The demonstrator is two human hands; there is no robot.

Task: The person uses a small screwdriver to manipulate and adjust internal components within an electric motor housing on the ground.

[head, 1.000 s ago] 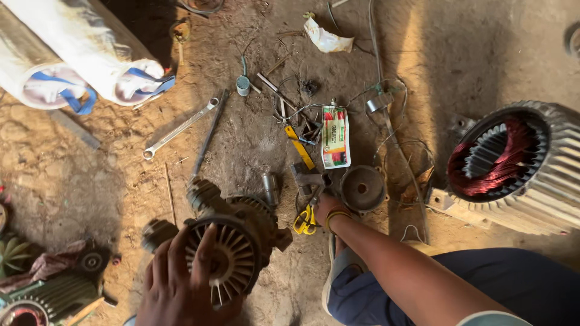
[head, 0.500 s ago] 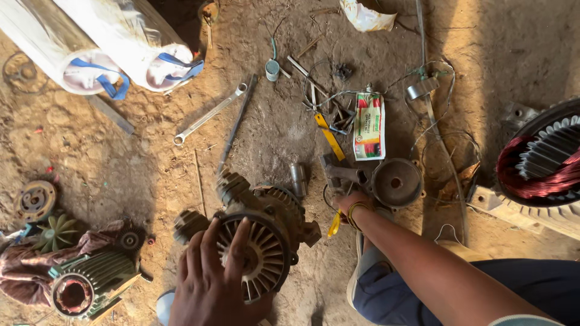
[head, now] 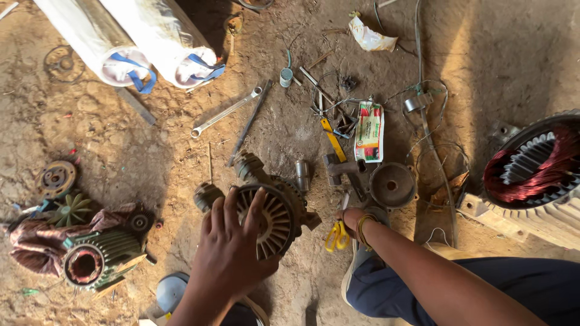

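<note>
My left hand (head: 232, 256) lies spread over the slotted round face of a grimy metal motor housing (head: 278, 208) standing on the dirt floor, fingers apart and pressing on it. My right hand (head: 351, 218) reaches down across my knee, fingers curled at the floor on a yellow-handled tool (head: 335, 236); the tool's working end is hidden. Just beyond that hand lie a dark round end cap (head: 393, 184) and a small metal cylinder (head: 302, 172).
A big stator with red copper windings (head: 534, 172) sits at the right. A wrench (head: 226, 111), a rod, a yellow-handled screwdriver (head: 332, 139), a printed packet (head: 370, 130) and wires litter the middle. White sacks (head: 151, 42) lie top left; a green finned motor (head: 99, 259) and rags sit at the left.
The view has drifted, so everything sits further right and lower in the picture. My left hand stays on the housing with its fingers slightly shifted; my right hand stays at the yellow-handled tool.
</note>
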